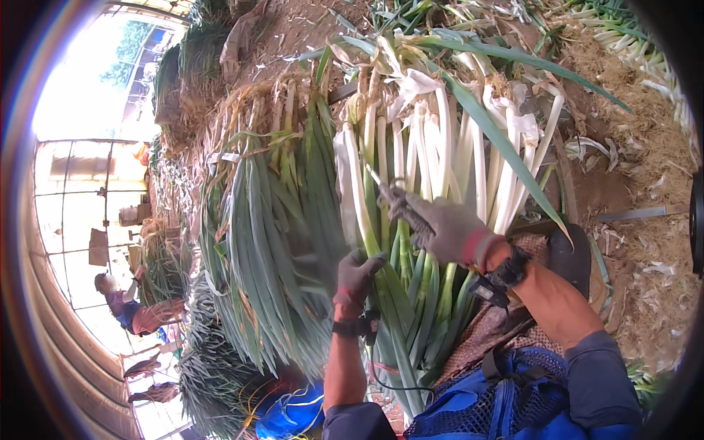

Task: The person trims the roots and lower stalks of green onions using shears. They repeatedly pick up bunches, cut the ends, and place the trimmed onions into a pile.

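My gloved left hand [358, 277] is closed around the green part of a long green onion [359, 194], whose white stem points away from me. Just to the right, my gloved right hand [440, 226] is closed on what looks like a small knife [372, 173]; its thin, pale blade lies close to that stem, though I cannot tell if they touch. Under and beyond both hands are several cleaned green onions [440, 147] with bare white stems. To the left lies a thick pile of untrimmed green onions [271, 227], roots and dry skins on.
Root trimmings and peeled skins [653, 257] cover the ground on the right, along with a metal strip [632, 215]. More onion bundles [202, 81] stand at the far left. Another person [125, 304] works at the left by onions. A blue bag [290, 412] lies near my left forearm.
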The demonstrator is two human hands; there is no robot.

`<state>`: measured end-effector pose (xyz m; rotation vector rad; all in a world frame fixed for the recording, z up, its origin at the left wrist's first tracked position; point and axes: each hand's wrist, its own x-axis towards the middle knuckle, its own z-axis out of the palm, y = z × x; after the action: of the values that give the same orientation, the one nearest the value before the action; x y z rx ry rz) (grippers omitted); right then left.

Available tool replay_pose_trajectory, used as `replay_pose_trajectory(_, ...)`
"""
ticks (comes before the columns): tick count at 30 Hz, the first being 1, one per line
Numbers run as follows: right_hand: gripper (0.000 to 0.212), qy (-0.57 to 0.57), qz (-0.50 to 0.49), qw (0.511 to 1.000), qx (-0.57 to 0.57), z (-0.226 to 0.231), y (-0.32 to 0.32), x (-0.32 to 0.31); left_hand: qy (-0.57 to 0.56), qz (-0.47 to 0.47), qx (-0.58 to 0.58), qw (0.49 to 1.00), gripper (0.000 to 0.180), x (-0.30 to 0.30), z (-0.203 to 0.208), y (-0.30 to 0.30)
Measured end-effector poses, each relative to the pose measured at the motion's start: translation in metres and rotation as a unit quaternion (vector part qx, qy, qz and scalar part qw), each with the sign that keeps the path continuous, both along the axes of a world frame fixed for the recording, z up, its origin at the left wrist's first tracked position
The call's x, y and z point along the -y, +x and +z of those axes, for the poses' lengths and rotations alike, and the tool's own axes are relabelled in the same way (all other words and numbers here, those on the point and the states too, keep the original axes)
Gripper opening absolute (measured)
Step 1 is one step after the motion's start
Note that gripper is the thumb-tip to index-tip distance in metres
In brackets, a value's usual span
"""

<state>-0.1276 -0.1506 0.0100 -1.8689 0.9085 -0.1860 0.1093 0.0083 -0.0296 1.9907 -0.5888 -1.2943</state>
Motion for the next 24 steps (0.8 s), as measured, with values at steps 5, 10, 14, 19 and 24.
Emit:
replay_pose_trajectory(5,0.055,-0.005,0.007,1.000,-0.004,-0.009,0.018,0.027,0.002,-0.027,-0.024,0.999,0.025,-0.009,-0.015,-0.017)
replay_pose_trajectory(10,0.050,0.040,-0.017,0.999,-0.010,-0.015,0.047,0.040,-0.008,-0.011,-0.017,1.000,0.028,-0.018,-0.028,-0.023)
replay_pose_trajectory(14,0.054,0.035,-0.001,0.999,-0.028,-0.020,0.061,0.041,0.032,-0.036,0.007,0.999,0.027,-0.020,-0.029,-0.024)
replay_pose_trajectory(19,0.053,0.008,-0.050,0.999,0.004,-0.025,0.063,0.037,0.025,-0.022,0.022,0.999,0.027,-0.021,-0.029,-0.026)
replay_pose_trajectory(24,0.062,0.076,-0.034,0.996,0.026,-0.022,0.057,0.046,0.028,-0.018,0.034,0.999,0.028,-0.025,-0.032,-0.030)
